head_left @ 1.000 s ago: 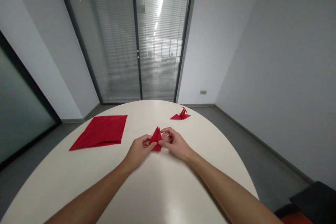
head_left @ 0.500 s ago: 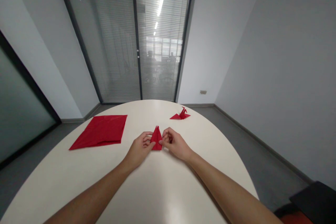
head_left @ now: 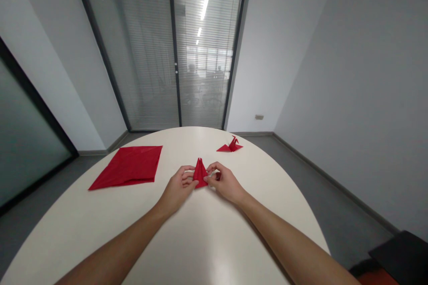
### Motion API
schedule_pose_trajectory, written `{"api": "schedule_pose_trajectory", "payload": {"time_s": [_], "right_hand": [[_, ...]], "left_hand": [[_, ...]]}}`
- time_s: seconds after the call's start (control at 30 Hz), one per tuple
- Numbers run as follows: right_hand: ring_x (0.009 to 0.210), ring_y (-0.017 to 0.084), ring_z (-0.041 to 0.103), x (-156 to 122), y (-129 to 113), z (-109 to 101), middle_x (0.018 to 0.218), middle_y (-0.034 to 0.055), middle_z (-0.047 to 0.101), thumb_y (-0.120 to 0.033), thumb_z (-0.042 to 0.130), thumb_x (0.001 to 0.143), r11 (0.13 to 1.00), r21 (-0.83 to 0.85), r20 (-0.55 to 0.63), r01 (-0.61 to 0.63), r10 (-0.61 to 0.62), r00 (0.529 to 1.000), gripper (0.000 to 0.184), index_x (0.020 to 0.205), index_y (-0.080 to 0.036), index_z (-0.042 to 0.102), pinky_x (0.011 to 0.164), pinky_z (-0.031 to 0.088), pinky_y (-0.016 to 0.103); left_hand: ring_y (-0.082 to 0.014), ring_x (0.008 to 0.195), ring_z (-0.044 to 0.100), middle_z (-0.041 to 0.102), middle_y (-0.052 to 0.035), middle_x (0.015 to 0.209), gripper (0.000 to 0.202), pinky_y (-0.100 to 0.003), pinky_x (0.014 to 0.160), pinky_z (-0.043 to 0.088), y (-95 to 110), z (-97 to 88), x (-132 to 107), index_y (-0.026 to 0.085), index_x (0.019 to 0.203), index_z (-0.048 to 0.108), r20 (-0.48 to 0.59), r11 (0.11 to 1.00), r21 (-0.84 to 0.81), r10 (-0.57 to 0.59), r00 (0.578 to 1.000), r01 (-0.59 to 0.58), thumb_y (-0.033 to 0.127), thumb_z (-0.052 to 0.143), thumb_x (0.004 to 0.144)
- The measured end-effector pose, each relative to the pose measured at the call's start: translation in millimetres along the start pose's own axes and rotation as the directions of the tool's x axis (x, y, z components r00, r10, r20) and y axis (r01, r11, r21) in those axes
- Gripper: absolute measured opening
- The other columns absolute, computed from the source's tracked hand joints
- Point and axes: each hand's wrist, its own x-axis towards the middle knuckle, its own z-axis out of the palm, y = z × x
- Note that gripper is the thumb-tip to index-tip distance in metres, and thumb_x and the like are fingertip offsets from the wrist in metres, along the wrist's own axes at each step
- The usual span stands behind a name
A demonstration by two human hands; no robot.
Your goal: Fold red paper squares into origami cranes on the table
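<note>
Between my hands, over the middle of the table, is a piece of folded red paper point(head_left: 200, 174) with two narrow points facing away from me. My left hand point(head_left: 180, 186) pinches its left edge, the thumb at the lower left corner and the fingers behind. On the other side, my right hand point(head_left: 223, 181) grips the right edge between thumb and fingers. The back of the paper is hidden from me. Farther off to the right stands a finished-looking red origami crane point(head_left: 232, 144) with its wings spread.
A round white table point(head_left: 200, 240) carries everything. Red paper sheets point(head_left: 133, 165) lie flat at the left. Beyond the table are a glass partition with blinds point(head_left: 150, 62) and a wall socket point(head_left: 259, 117). A dark chair point(head_left: 403, 254) stands at the lower right.
The folded paper has shifted slightly away from me and tilted, and its front flaps look a little more bulged. Both hands keep their hold on it.
</note>
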Motion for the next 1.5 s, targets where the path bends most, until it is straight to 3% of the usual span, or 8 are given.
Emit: {"api": "schedule_pose_trajectory", "payload": {"time_s": [0.1, 0.3, 0.4, 0.6, 0.8, 1.13, 1.27, 1.5], "right_hand": [[0.058, 0.009, 0.052, 0, 1, 0, 0.089, -0.0011, 0.062, -0.033, 0.073, 0.076, 1.000, 0.018, -0.018, -0.010, 0.011, 1.000, 0.026, 0.092, -0.020, 0.059, 0.054, 0.038, 0.024], [0.054, 0.012, 0.049, 1, 1, 0, 0.059, -0.0068, 0.054, -0.033, 0.074, 0.075, 0.999, 0.008, -0.025, -0.038, 0.039, 0.999, 0.025, 0.091, -0.021, 0.060, 0.053, 0.035, 0.024], [0.056, 0.012, 0.051, 2, 2, 0, 0.062, -0.0050, 0.058, -0.031, 0.074, 0.076, 1.000, 0.006, -0.030, -0.030, 0.030, 0.999, 0.022, 0.090, -0.020, 0.060, 0.055, 0.036, 0.025], [0.075, 0.017, 0.062, 2, 5, 1, 0.084, 0.0019, 0.066, -0.032, 0.073, 0.079, 0.999, 0.001, 0.021, 0.038, -0.038, 0.999, 0.020, 0.089, -0.019, 0.064, 0.071, 0.047, 0.031], [0.090, 0.018, 0.061, -3, -5, 3, 0.105, 0.0040, 0.062, -0.033, 0.083, 0.070, 0.991, -0.053, 0.069, 0.122, -0.118, 0.991, 0.030, 0.091, -0.021, 0.064, 0.076, 0.049, 0.031], [0.069, 0.014, 0.059, -2, 0, 7, 0.083, -0.0023, 0.064, -0.015, 0.065, 0.073, 0.995, 0.084, 0.085, 0.047, -0.054, 0.995, 0.025, 0.091, -0.022, 0.050, 0.065, 0.044, 0.026], [0.069, 0.014, 0.060, -1, 2, 6, 0.077, -0.0027, 0.062, -0.021, 0.070, 0.074, 0.989, 0.147, 0.068, 0.002, -0.012, 0.998, 0.027, 0.092, -0.023, 0.050, 0.060, 0.041, 0.025], [0.062, 0.010, 0.058, -1, -5, 6, 0.084, -0.0041, 0.061, -0.033, 0.077, 0.073, 0.953, 0.303, 0.099, -0.007, -0.024, 0.995, 0.040, 0.095, -0.024, 0.045, 0.055, 0.035, 0.022]], "left_hand": [[-0.0166, 0.077, 0.070, 0.073, -0.0081, 0.102, 0.046, -0.032, 0.076, 0.054, 2, -0.1, -1, 0.019, 0.110, 0.052, 0.012, 1.000, 0.009, 0.002, 1.000, -0.003, 0.033, 0.071, 0.071], [-0.0192, 0.084, 0.072, 0.072, -0.0116, 0.108, 0.040, -0.033, 0.080, 0.055, 6, -0.3, -4, 0.018, 0.108, 0.056, 0.029, 0.999, 0.023, 0.032, 0.999, -0.032, 0.034, 0.070, 0.074], [-0.0194, 0.083, 0.072, 0.072, -0.0113, 0.109, 0.034, -0.032, 0.078, 0.055, 6, -0.9, -5, 0.017, 0.103, 0.059, 0.042, 0.999, 0.038, 0.035, 0.999, -0.037, 0.034, 0.069, 0.075], [-0.0204, 0.081, 0.072, 0.074, -0.0062, 0.089, 0.035, -0.030, 0.072, 0.053, 3, -2.5, -3, 0.017, 0.102, 0.061, 0.049, 0.999, 0.053, 0.004, 0.999, -0.006, 0.037, 0.071, 0.075], [-0.0201, 0.073, 0.070, 0.072, -0.0033, 0.075, 0.033, -0.028, 0.065, 0.050, 6, -2.8, -2, 0.018, 0.099, 0.062, 0.032, 0.996, 0.085, 0.008, 0.999, -0.011, 0.039, 0.070, 0.076], [-0.0161, 0.069, 0.067, 0.070, -0.0019, 0.081, 0.035, -0.025, 0.062, 0.049, 1, -2.5, -1, 0.018, 0.101, 0.061, -0.006, 0.996, 0.092, 0.014, 1.000, -0.014, 0.038, 0.072, 0.074], [-0.0193, 0.084, 0.068, 0.070, -0.0067, 0.099, 0.038, -0.030, 0.074, 0.054, -1, -2.3, 0, 0.018, 0.101, 0.061, -0.048, 0.991, 0.117, 0.069, 0.997, -0.063, 0.034, 0.076, 0.071], [-0.0242, 0.105, 0.066, 0.071, -0.0104, 0.114, 0.022, -0.038, 0.095, 0.051, 6, -3.5, -2, 0.018, 0.093, 0.067, 0.060, 0.982, 0.116, 0.143, 0.988, -0.149, 0.036, 0.068, 0.081]]}}
